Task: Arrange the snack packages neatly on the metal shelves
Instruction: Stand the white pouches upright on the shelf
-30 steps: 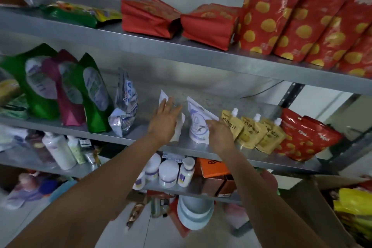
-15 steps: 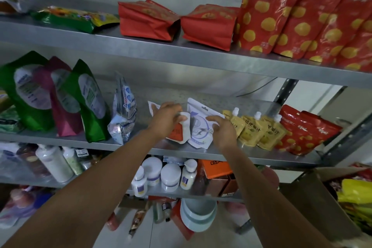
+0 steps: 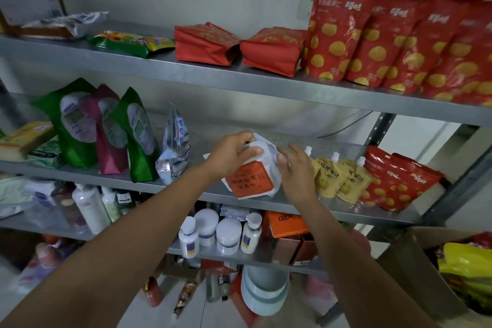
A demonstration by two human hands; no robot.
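**Item:** white pouch with orange label [image 3: 250, 181], 1 unit.

**Location:** middle shelf [image 3: 319, 211], near its centre, bottom edge close to the front lip. The silver packet [image 3: 174, 152] stands apart to its left and 3 yellow spouted pouches [image 3: 330, 176] just beside it to the right. A second white pouch [image 3: 269, 146] shows behind its upper right corner; whether the 2 touch is hidden.

**Attitude:** long axis roughly upright, tilted, top leaning back toward the wall and label facing the camera. Not yet standing square.

**Left hand [image 3: 234, 153]:** fingers curled over the pouch's top edge, thumb on the front face, gripping it from above and from the left.

**Right hand [image 3: 295, 170]:** fingers mostly straight and close together, laid against the pouch's right side, between it and the yellow spouted pouches. It pinches nothing. The fingertips are blurred.

**Governing relation:** the pouch lies between the 2 hands, the left at its top and the right along its flank. The left hand has the only real hold, so it probably steers the tilt while the right serves as a stop.

**Judgement:** the gap toward the silver packet is the wider one. Likely next need: raise the top forward until the long axis is vertical, base kept behind the lip.

**Risk:** a push rightward may topple the spouted pouches.
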